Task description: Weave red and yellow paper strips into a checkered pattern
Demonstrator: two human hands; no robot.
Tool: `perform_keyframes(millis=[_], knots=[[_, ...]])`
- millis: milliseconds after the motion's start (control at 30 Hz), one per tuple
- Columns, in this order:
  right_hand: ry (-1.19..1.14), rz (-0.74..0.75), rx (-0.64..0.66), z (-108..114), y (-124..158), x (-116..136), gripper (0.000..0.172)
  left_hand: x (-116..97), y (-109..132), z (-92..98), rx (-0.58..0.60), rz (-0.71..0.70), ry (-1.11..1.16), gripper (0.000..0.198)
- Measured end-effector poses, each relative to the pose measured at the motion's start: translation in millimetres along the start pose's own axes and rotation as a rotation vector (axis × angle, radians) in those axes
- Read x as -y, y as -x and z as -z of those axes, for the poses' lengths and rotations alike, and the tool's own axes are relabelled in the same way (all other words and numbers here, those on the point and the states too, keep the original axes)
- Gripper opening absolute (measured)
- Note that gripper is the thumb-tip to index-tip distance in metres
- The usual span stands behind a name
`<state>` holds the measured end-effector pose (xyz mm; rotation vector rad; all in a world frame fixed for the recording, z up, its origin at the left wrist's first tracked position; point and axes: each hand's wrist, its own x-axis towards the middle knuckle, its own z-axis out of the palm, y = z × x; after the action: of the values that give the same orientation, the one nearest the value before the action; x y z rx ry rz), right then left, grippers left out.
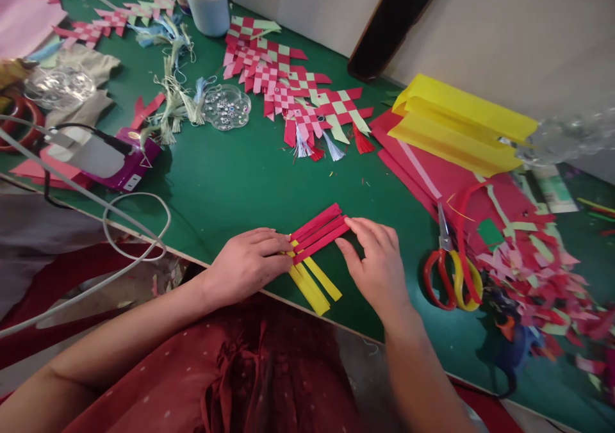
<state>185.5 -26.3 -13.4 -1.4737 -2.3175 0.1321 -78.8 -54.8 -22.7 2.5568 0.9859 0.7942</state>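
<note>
Red paper strips (pixel 319 229) lie across yellow paper strips (pixel 312 285) near the table's front edge, partly woven together. My left hand (pixel 250 260) presses down on the crossing of the strips, its fingers close together and covering part of the weave. With thumb and forefinger, my right hand (pixel 377 257) grips the far right end of a red strip. The red strips point up and right, while the yellow ones stick out toward me, two of them spread apart. Past my hands lie finished woven paper fish (pixel 283 74) in red, pink and pale green, some with tassels.
Scissors with red and yellow handles (pixel 446 266) lie right of my right hand, beside a heap of paper scraps (pixel 542 279). Folded yellow paper (pixel 461 125) rests on red sheets (pixel 403 170). A clear bead dish (pixel 227 107), tassels (pixel 173 100) and a white cable (pixel 137 228) are at left.
</note>
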Motion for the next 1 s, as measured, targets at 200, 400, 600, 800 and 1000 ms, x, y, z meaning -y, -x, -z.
perform_keyframes(millis=[200, 400, 600, 800, 1000], knots=[[-0.050, -0.119, -0.005, -5, -5, -1, 0.039, -3, -2, -1.6, -0.009, 0.037, -0.020, 0.017], [-0.140, -0.204, 0.058, 1, -12, 0, 0.020, -5, -4, -0.8, 0.043, 0.066, -0.020, 0.021], [-0.178, -0.193, 0.133, 12, -10, 2, 0.017, -6, -4, -0.6, 0.046, 0.070, -0.043, 0.022], [-0.106, -0.164, 0.148, 10, -5, -4, 0.032, -6, -5, -0.3, 0.044, 0.075, -0.029, 0.021], [-0.028, -0.143, 0.087, 3, -5, -2, 0.035, -6, -3, -1.6, 0.065, 0.091, -0.055, 0.023]])
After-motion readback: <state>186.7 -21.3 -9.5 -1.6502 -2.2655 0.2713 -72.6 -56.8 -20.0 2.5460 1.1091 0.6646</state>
